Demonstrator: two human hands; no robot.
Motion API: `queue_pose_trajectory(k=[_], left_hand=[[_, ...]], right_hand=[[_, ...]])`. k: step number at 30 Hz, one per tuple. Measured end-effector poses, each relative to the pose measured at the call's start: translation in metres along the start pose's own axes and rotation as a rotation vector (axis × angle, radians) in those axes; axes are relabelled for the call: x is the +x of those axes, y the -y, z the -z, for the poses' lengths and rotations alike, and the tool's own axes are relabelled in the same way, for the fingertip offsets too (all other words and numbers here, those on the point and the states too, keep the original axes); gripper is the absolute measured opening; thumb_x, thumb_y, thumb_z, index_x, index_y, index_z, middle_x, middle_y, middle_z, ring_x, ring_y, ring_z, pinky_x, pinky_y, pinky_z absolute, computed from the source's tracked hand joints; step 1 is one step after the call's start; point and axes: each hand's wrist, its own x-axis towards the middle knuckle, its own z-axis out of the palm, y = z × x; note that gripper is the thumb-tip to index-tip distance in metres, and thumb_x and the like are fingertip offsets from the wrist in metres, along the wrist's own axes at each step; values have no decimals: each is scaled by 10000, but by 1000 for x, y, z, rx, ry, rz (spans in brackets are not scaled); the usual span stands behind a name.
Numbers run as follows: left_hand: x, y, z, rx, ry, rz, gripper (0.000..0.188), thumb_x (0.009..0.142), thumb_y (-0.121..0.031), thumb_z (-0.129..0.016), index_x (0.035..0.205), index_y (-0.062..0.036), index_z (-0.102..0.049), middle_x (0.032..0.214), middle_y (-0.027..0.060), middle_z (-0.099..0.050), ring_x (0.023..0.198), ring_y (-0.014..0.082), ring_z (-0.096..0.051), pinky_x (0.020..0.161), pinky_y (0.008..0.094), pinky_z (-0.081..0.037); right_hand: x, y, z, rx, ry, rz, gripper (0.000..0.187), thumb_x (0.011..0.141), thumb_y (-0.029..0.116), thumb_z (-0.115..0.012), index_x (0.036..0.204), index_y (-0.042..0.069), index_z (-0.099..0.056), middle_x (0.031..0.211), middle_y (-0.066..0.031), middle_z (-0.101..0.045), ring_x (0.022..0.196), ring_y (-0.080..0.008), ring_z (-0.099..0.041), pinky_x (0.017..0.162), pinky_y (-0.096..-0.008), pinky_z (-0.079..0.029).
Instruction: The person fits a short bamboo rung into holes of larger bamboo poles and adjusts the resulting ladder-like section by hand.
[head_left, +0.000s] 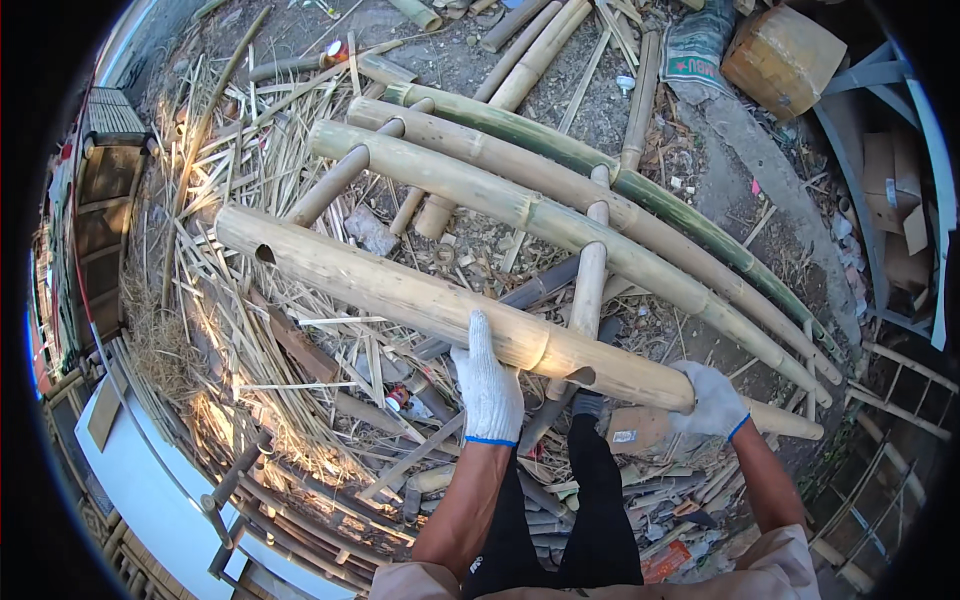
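Observation:
A thick, pale bamboo pole (400, 290) slants across the view in front of me, with a dark hole near its left end and another left of my right hand. My left hand (486, 385), in a white knitted glove with a blue cuff, holds its near side from below, thumb up against the bamboo. My right hand (708, 400), gloved alike, is wrapped round the pole farther right. Beyond it lie a second pale pole (450, 190), a browner pole (500, 160) and a green pole (500, 125), joined by a left crosspiece (330, 187) and a right crosspiece (588, 290).
Split bamboo strips (230, 150) litter the ground at left. A cardboard box (783, 60) and a printed sack (697, 50) stand at the far right. Bamboo offcuts (540, 55) lie at the back. A white panel (150, 470) is at lower left, and flattened cardboard (638, 428) lies near my feet.

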Motion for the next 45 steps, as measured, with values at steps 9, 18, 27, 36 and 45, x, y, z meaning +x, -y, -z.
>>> queue_pose_trajectory(k=[9,18,27,36,45], left_hand=[[-6,-53,-138,29,417,40,648,998,-308,-667,1504,-58,-349,1452,178,-425,1376,329,-432,1112,571,-433],[50,-50,-218,613,649,-406,543,990,-246,-614,1408,42,-420,1392,219,-507,1329,318,-491,1112,445,-436],[106,7,-244,1591,1044,-594,632,930,-227,-718,1464,-19,-452,1469,212,-519,1367,305,-494,1128,416,-406],[188,-10,-247,1013,1079,-406,582,989,-238,-628,1497,-47,-414,1459,169,-525,1376,268,-479,1172,418,-376],[145,66,-353,445,580,-89,662,1075,-445,-429,1535,13,-298,1529,211,-412,1432,331,-418,1212,470,-297]], right_hand=[[-15,-11,131,-475,-513,77,823,562,278,-838,1308,92,-544,1123,-170,-635,1050,-381,-614,921,-443,-507],[23,-14,202,-483,-938,2,740,598,241,-839,1280,134,-571,1036,-142,-603,1000,-364,-606,901,-468,-497],[20,-12,205,-435,-903,-19,701,618,343,-864,1245,173,-602,1006,-95,-590,1003,-318,-604,906,-442,-486],[26,-23,231,-378,-857,4,692,581,328,-891,1204,164,-638,990,-80,-599,981,-310,-614,873,-454,-497],[46,-28,267,-365,-776,-80,799,501,314,-913,1234,154,-638,1044,-91,-606,1006,-328,-603,888,-472,-490]])
